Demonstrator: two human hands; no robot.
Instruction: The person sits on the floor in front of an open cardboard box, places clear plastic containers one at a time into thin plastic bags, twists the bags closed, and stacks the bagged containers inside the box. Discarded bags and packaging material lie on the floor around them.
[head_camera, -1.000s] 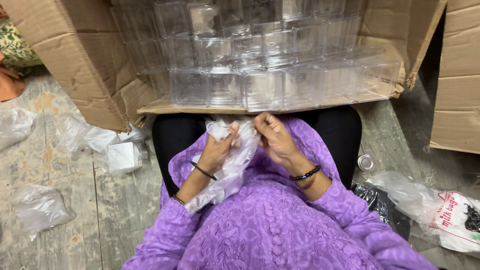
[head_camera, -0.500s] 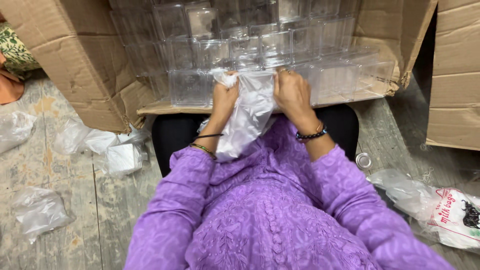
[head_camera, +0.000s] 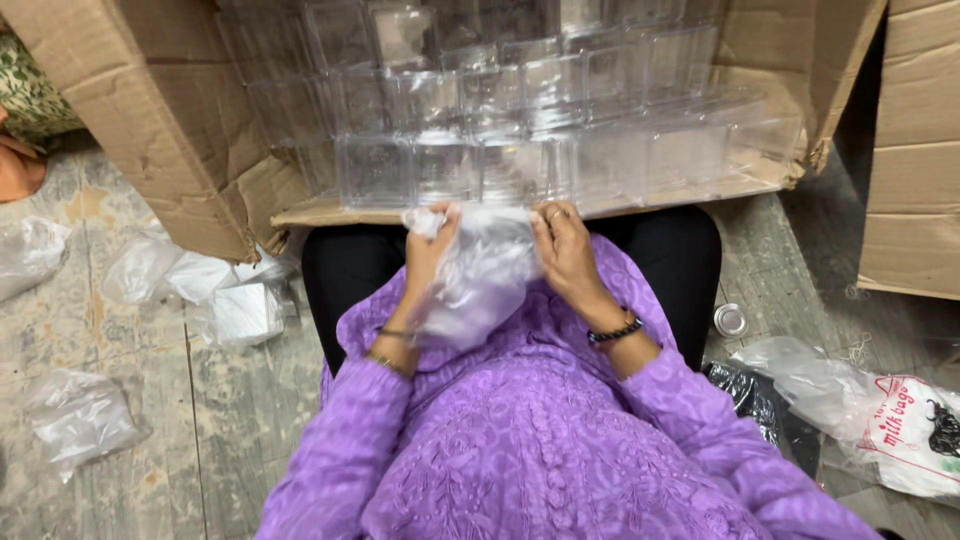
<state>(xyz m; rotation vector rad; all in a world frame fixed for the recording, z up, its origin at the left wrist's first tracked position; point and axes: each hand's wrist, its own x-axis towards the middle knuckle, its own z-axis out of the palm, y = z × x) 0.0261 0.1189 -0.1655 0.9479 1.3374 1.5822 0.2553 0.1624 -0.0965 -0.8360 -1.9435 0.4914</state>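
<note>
Both my hands grip a crumpled clear plastic bag (head_camera: 478, 280) over my lap. My left hand (head_camera: 425, 258) pinches its upper left corner, and my right hand (head_camera: 565, 250) holds its upper right edge. The bag hangs down between my wrists onto my purple sleeves. Just beyond my fingers lies an open cardboard box (head_camera: 160, 130) on its side, filled with several rows of clear plastic boxes (head_camera: 520, 120). Whatever is inside the bag is too blurred to tell.
Loose plastic bags (head_camera: 80, 415) and wrappers (head_camera: 235, 310) lie on the wooden floor at the left. At the right are a printed white bag (head_camera: 900, 430), a black bag (head_camera: 760, 405), a small metal lid (head_camera: 730, 320) and another cardboard box (head_camera: 915, 160).
My hands rose with the bag toward the box of clear containers, then came back down a little. The bag is now spread wider between them.
</note>
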